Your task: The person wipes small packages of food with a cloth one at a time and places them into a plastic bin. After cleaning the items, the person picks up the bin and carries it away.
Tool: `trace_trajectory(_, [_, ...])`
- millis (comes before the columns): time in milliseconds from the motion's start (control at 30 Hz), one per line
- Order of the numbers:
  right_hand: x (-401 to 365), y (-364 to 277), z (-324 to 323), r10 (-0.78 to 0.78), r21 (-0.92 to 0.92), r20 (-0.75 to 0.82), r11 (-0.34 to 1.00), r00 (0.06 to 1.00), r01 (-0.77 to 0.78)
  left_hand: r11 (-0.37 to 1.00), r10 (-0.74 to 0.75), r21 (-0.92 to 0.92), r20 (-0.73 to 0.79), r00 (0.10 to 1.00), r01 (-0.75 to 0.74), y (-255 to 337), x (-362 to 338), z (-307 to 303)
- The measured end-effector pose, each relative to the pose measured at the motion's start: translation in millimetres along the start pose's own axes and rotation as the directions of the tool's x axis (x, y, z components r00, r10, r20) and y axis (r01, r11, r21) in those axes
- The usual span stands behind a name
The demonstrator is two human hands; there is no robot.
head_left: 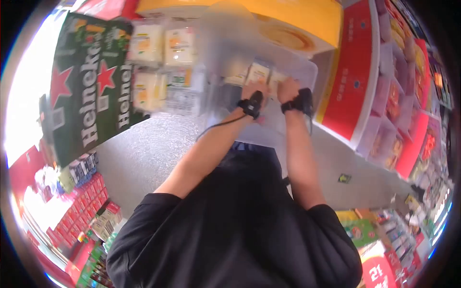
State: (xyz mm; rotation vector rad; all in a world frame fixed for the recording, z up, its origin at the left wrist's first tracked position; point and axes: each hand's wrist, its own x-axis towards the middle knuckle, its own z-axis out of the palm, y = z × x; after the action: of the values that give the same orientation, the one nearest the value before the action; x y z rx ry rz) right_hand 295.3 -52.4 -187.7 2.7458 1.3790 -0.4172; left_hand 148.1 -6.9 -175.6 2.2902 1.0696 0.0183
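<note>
A person in a black short-sleeved shirt reaches both bare arms forward into a clear, translucent plastic storage bin (pixel 293 72). Each wrist carries a black strap with a small black device on it.

The left hand (pixel 254 90) is down inside the bin, its fingers bent forward against the lower edge of a small pale cream packet with printed labelling (pixel 258 72). The picture is blurred here, so I cannot tell whether the fingers actually grip the packet or only rest on it.

The right hand (pixel 288 89) sits just beside the left, close but not clearly touching it. Its fingers are also curled forward into the bin, among more pale packets just beyond the fingertips. I cannot tell how far it is open or whether it holds anything.

To the left of the hands stands a stack of clear-wrapped packs of pale cream goods (pixel 163 62), and further left, tall green Heineken beer cartons with red stars (pixel 91 81). To the right of the hands is a red and white display stand (pixel 353 81). Under the arms lies a grey speckled floor (pixel 144 153).
</note>
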Motion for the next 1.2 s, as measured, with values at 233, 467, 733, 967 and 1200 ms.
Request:
trace_trajectory(233, [-67.4, -56.1, -127.8, -0.24, 0.576, -0.171, 0.763, 0.956, 0.294, 0.97, 0.013, -0.243, -0.076, 0.997, -0.031, 39.0, -93.3, -138.2])
trace_trajectory(467, [-128.6, -168.4, -166.7, -0.54, 0.91, -0.207, 0.201, 0.816, 0.364, 0.7, -0.641, -0.691, -0.498, 0.584, 0.18, -55.8, -211.4, -236.5])
trace_trajectory(733, [-121.0, -246.9, -153.2, -0.546, 0.91, -0.277, 0.114, 0.791, 0.398, 0.746, -0.643, -0.612, -0.56, 0.523, 0.262, -95.5, -221.9, -229.1])
trace_trajectory(967, [-146.1, -134.6, -161.3, -0.468, 0.86, -0.158, 0.367, 0.869, 0.354, 0.705, -0.665, -0.683, -0.545, 0.511, 0.189, -98.8, -211.8, -229.7])
trace_trajectory(1200, [-222.1, -28.6, -197.4, 0.11, 0.889, -0.019, 0.456, 0.994, -0.034, 0.742, -0.6, -0.662, -0.586, 0.544, 0.106, -114.3, -215.7, -218.7])
